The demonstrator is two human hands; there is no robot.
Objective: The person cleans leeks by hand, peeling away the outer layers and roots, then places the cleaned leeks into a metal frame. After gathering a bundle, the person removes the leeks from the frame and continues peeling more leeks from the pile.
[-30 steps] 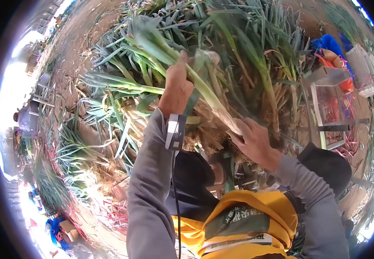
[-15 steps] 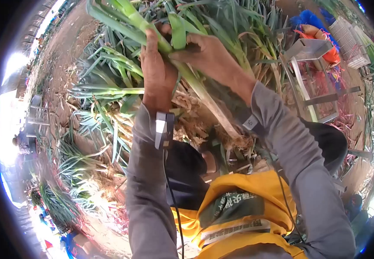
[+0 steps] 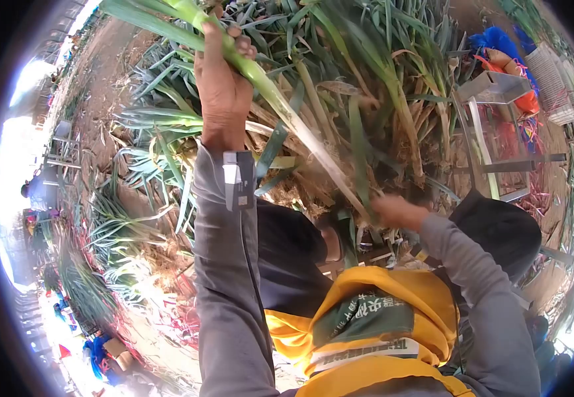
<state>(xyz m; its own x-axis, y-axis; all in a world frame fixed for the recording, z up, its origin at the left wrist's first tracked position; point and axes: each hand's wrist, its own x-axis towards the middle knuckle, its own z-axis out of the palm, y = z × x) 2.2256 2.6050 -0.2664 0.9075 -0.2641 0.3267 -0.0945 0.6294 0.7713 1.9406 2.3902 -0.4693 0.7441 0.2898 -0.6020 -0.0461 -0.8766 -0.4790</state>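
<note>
In the head view, my left hand is wrapped around the upper part of a long green onion. The stalk slants down to the right, from green leaves past the top edge to a pale lower end. Beside that lower end is my right hand, its fingers closed and slightly blurred. A loose green leaf strip runs down to these fingers, which appear to pinch its lower end. The root tip is partly hidden near the right fingers.
Piled green onions lie in front, with more on the ground at left. A metal frame stand is at right, near a white crate and blue and orange material. My knees and yellow apron are below.
My right hand has moved from the upper stalk down to the root end, and a leaf strip now hangs beside the stalk. My left hand, still gripping the onion, has shifted slightly up and left.
</note>
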